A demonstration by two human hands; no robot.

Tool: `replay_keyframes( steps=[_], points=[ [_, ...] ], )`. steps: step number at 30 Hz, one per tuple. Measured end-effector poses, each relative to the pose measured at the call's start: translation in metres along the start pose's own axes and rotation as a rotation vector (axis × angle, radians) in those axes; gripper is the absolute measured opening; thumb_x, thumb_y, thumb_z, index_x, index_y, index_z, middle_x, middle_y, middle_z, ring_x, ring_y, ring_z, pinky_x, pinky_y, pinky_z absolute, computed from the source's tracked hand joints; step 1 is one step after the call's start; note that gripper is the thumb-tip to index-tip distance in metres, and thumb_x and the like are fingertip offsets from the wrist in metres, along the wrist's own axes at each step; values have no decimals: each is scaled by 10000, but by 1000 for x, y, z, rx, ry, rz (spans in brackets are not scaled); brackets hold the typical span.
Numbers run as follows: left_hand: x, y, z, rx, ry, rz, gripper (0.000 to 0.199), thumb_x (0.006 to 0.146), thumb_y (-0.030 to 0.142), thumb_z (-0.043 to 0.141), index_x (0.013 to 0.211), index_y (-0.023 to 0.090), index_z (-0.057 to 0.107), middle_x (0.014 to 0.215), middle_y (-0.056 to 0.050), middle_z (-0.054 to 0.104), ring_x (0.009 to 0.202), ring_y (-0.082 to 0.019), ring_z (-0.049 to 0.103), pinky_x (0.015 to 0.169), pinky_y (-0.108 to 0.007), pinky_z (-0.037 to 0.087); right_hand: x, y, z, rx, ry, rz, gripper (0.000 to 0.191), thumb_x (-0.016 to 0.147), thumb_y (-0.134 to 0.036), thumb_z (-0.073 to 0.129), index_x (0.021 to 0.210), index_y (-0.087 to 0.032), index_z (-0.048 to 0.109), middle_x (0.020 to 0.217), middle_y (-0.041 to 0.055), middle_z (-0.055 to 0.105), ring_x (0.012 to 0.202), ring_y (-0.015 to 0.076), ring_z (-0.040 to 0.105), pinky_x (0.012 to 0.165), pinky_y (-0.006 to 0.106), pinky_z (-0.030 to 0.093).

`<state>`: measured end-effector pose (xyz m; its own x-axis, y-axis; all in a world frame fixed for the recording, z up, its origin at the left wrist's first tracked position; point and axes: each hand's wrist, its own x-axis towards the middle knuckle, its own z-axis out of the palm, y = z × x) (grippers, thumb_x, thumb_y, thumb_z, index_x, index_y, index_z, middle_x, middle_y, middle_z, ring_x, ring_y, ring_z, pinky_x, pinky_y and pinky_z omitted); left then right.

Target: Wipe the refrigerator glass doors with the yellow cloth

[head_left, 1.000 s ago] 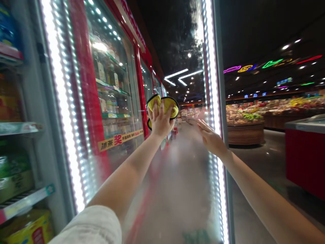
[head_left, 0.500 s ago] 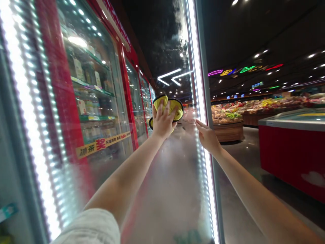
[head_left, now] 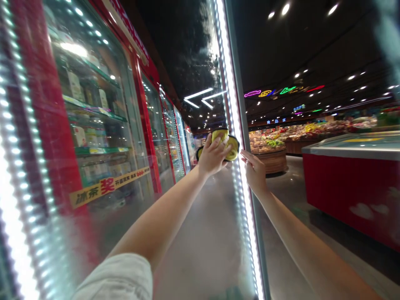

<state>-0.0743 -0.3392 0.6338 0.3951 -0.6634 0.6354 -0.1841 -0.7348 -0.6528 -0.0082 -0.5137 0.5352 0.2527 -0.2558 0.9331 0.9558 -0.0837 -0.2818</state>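
My left hand (head_left: 214, 155) presses a yellow cleaning cloth (head_left: 221, 135) with black edging against a glass door (head_left: 200, 225), its fingers bent over the bunched fabric. The cloth sits close to the bright LED strip (head_left: 235, 112) along the door's right side. My right hand (head_left: 254, 170) is at that door edge, level with the cloth, fingertips on the frame; its thumb side is partly hidden. Fog covers the lower glass, and whitish smears (head_left: 210, 37) mark the upper part.
Red-framed drink coolers (head_left: 93, 112) with stocked shelves run along the left, one bearing a yellow sticker strip (head_left: 109, 187). A red chest freezer (head_left: 346, 183) stands at right. Behind it are round wooden produce stands (head_left: 270, 161). Another LED strip (head_left: 14, 208) glows at far left.
My left hand has slid the cloth rightward across the glass to the LED strip, near my right hand. The view has turned slightly right; my right hand remains at the door edge.
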Motion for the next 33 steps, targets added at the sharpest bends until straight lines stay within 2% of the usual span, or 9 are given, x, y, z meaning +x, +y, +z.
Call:
replay_keyframes(
  steps=[4,10,12,14,17,20,22,28,33],
  points=[
    [41,9,1,-14,55,-186,665,882,330,694,1503,208,491,1624,-114,430,1559,-399,230,1260,-715,82,-1,3,-8,-52,-15,6,424,926,-209,443,1225,-215,745,1207,88,758,1056,225,733,980,452,601],
    [-25,35,16,-23,-127,194,674,859,360,724,1484,236,504,1594,-64,480,1544,-383,275,1271,-687,110,-3,0,-14,-61,-20,7,408,929,-208,456,1213,-213,749,1284,112,725,1194,259,678,1047,509,559],
    [-27,31,15,-31,-167,256,673,839,371,745,1465,253,527,1593,-51,483,1547,-368,278,1281,-672,99,-2,0,-15,-74,-36,1,408,920,-205,460,1200,-226,757,1279,103,728,1198,257,675,1055,508,555],
    [-7,19,9,-27,-130,179,648,849,373,735,1457,262,540,1584,-54,496,1539,-364,301,1282,-675,59,1,0,-16,-60,-53,11,412,918,-210,462,1208,-239,753,1275,89,732,1194,247,676,1050,495,562],
    [40,-2,-1,-13,13,-90,668,848,336,731,1475,229,529,1589,-102,482,1527,-400,311,1255,-725,51,4,2,-20,-36,-64,30,419,935,-226,443,1222,-235,748,1280,87,729,1183,240,683,1024,482,581],
    [60,-6,-2,-22,77,-168,700,830,305,742,1483,192,518,1610,-131,446,1553,-414,239,1254,-720,84,7,2,-23,-33,-64,29,427,952,-229,424,1232,-233,746,1281,96,729,1173,240,691,1012,480,590],
    [48,5,5,-26,76,-132,706,836,308,734,1492,188,504,1609,-134,447,1561,-399,225,1267,-693,92,7,-1,-24,-35,-62,17,425,956,-227,430,1245,-244,741,1288,92,728,1199,241,681,1017,475,590],
    [-35,54,27,-21,-40,-53,820,844,339,705,1571,170,366,1655,-127,371,1581,-369,172,1284,-653,86,-3,-23,-16,-39,-102,-79,403,993,-268,433,1276,-274,720,1334,58,709,1215,209,675,977,401,617],
    [-50,31,14,-66,-36,14,1041,795,390,753,1603,29,204,1684,-231,236,1590,-331,148,1299,-517,144,-10,-25,-3,-116,-203,-50,416,990,-258,416,1279,-241,715,1305,71,727,1240,232,673,1101,444,539]
  ],
)
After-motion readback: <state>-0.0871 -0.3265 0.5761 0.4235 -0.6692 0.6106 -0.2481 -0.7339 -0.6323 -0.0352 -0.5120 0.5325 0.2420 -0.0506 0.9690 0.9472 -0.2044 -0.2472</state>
